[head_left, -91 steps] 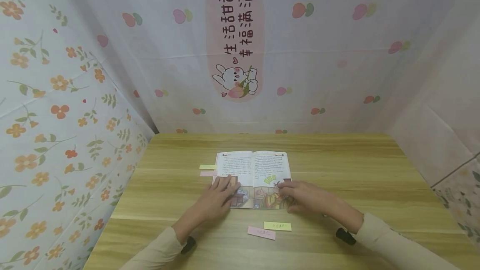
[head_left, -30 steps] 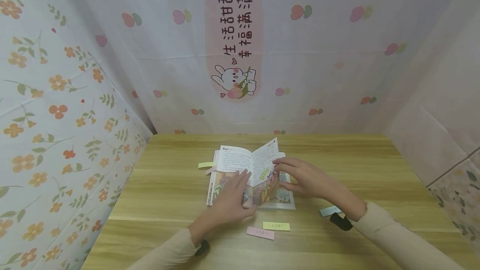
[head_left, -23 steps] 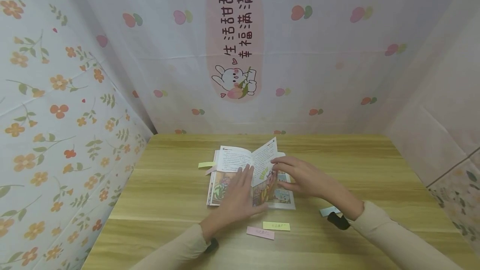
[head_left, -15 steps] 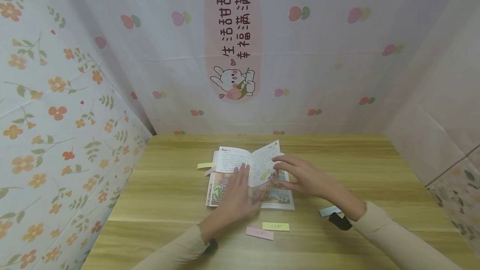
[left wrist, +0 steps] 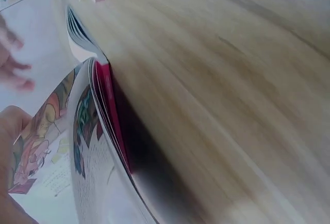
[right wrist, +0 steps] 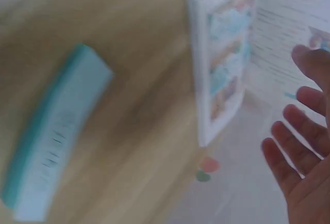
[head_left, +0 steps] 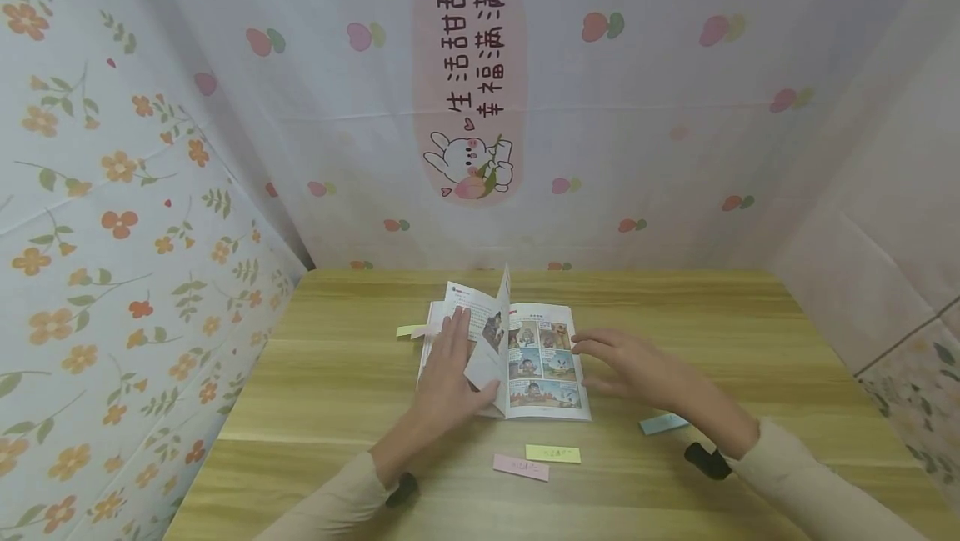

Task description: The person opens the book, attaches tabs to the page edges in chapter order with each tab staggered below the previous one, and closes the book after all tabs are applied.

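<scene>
1. Since the earlier head frames, the raised leaf (head_left: 497, 341) has swung left to near-upright at the spine, exposing a comic page (head_left: 543, 366); your right hand (head_left: 637, 370) has shifted right.
2. Locate the book (head_left: 562, 310) at lower centre of the head frame, lying open on the tabletop (head_left: 337, 474).
3. Left hand (head_left: 444, 378): grip spread, resting on the left pages.
4. Right hand: grip spread, beside the book's right edge; contact cannot be told.
5. Yellow pad (head_left: 552, 453) and pink pad (head_left: 521, 467): bottom centre. Blue pad (head_left: 663, 423): lower right.
</scene>
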Tool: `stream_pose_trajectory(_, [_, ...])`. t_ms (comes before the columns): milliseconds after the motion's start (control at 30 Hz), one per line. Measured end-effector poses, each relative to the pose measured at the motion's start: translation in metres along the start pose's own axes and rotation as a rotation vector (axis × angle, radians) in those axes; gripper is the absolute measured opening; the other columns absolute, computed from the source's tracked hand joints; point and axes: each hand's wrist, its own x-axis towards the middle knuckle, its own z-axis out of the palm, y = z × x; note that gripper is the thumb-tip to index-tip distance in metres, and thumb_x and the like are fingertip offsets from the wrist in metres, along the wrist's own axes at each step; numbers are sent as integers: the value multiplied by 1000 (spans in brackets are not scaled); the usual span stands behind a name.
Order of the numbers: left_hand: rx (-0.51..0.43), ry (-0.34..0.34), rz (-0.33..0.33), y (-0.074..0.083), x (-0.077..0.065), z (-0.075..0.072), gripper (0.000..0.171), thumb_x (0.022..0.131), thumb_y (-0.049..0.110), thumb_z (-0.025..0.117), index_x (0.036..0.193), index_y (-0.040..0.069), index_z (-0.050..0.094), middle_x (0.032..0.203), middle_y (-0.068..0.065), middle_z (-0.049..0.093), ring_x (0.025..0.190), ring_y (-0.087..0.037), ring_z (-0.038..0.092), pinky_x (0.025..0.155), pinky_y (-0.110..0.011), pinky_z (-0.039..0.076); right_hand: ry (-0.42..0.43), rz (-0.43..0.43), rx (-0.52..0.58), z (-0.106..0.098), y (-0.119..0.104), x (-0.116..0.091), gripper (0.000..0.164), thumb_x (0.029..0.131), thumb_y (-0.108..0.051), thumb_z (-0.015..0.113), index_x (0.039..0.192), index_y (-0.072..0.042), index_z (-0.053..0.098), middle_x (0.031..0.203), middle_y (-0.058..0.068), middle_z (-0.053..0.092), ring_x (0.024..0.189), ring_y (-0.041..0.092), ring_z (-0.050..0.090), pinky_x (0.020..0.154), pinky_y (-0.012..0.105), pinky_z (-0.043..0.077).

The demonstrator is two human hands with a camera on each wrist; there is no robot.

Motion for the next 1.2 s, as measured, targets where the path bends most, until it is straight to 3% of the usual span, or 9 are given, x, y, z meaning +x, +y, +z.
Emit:
stream_pose_trajectory(300, [-40, 25, -48, -14, -4, -13, 113, 77, 28, 84, 162, 7, 13, 165, -21, 15, 150, -40, 16, 117, -54, 23, -199, 90, 50, 26, -7, -16, 51, 87, -28, 83, 130, -6, 64, 139, 16, 56, 126, 36, 55, 102, 50, 47])
stream_pose_trajectory(500, [-7, 38, -56, -21, -7, -14, 113, 72, 24, 87, 161, 4, 18, 164, -23, 19, 149, -42, 20, 118, -52, 22, -169, 45, 51, 34, -7, -20, 58, 84, -32, 84, 132, -6, 63, 141, 18, 55, 126, 36, 55, 102, 49, 48])
stream_pose_trajectory(700, [46, 10, -66, -26, -12, -13, 111, 72, 24, 88, 159, 4, 23, 163, -25, 19, 148, -43, 20, 118, -53, 21, -174, 28, 40, 39, -8, -20, 63, 84, -36, 83, 134, -6, 62, 145, 17, 52, 129, 34, 53, 104, 49, 45])
stream_pose_trajectory(967, [210, -73, -22, -31, -11, -7, 104, 75, 28, 86, 159, 8, 29, 162, -27, 21, 146, -50, 22, 117, -57, 22, -250, 111, 38, 43, -12, -17, 64, 86, -41, 81, 137, -7, 61, 150, 17, 47, 134, 37, 48, 108, 50, 41])
stream_pose_trajectory(1200, [227, -199, 61, -29, -6, -1, 101, 76, 19, 82, 162, 16, 29, 165, -20, 19, 146, -51, 18, 115, -61, 23, -259, 136, 47, 44, -14, -11, 65, 86, -38, 82, 139, -7, 60, 150, 18, 47, 135, 37, 47, 109, 51, 40])
